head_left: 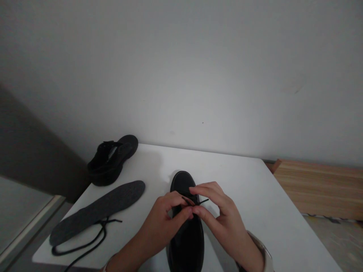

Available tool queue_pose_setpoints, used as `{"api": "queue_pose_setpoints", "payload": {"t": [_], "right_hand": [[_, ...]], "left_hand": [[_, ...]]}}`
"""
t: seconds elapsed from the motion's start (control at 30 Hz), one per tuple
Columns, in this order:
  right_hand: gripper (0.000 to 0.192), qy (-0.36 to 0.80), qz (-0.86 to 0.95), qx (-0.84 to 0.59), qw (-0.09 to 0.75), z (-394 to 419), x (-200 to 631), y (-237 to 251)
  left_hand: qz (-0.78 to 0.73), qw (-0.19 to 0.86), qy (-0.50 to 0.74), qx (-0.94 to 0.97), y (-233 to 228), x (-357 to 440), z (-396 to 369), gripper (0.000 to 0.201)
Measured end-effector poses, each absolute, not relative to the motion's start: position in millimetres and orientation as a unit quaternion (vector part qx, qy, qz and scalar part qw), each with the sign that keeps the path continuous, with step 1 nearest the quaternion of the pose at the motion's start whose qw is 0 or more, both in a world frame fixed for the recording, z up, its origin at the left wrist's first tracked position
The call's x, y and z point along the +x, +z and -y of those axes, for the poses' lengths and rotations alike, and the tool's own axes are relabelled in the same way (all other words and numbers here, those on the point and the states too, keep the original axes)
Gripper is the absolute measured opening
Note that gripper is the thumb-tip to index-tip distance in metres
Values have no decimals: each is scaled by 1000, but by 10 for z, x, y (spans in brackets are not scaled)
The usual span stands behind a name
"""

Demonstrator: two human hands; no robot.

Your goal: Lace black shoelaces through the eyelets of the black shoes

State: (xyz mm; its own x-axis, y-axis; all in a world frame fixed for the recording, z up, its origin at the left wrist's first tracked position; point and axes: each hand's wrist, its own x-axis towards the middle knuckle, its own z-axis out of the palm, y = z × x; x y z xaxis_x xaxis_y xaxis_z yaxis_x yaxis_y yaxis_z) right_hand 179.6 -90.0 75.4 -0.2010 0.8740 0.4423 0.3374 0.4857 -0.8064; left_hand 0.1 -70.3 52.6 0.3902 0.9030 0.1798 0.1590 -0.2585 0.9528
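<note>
A black shoe (187, 245) stands on the white table in front of me, its toe pointing away. Over its upper, my left hand (168, 215) pinches a dark shoelace (203, 201) between thumb and index finger. My right hand (219, 211) meets it there, thumb against the lace and index finger raised toward the toe. Two short lace ends stick out above the fingertips, one to each side. The part of the lace between the fingers is hidden. To the left lie a grey insole (99, 207) and a loose black shoelace (103, 230), partly beneath it.
Another black shoe (109, 162) sits at the back left of the white table (241, 177), against the grey wall (198, 75). A wooden board (317, 187) is beyond the table's right edge. At the far left is a pale-edged panel (28, 223).
</note>
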Motion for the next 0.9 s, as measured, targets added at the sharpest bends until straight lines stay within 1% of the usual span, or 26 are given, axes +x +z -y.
{"api": "queue_pose_setpoints", "payload": {"t": [0.13,0.27,0.37,0.43,0.47,0.53,0.6,0.67,0.77,0.9], "right_hand": [[12,296,723,-439,444,976,1897,646],[12,269,753,-425,425,1068,1899,599],[9,263,773,-414,403,1084,1904,605],[6,279,759,-416,415,1070,1913,604],[8,288,747,-422,425,1058,1915,597],[20,299,728,-434,438,1034,1910,564],[32,305,732,-433,428,1012,1891,514],[39,311,743,-424,414,994,1863,460],[37,317,741,-418,419,963,1823,409],[29,344,715,-418,441,920,1798,425]], "left_hand": [[-379,510,382,671,536,0,680,23],[-393,537,376,645,547,9,673,13],[-408,508,365,665,549,-10,691,10],[-394,453,370,709,538,-33,709,17],[-372,413,377,741,530,-44,716,21],[-310,299,394,812,514,-64,721,25],[-247,162,394,870,511,-77,716,20],[-212,53,383,898,531,-85,708,15],[-196,-12,382,903,573,-91,706,20],[-191,-27,402,895,555,-103,718,20]]}}
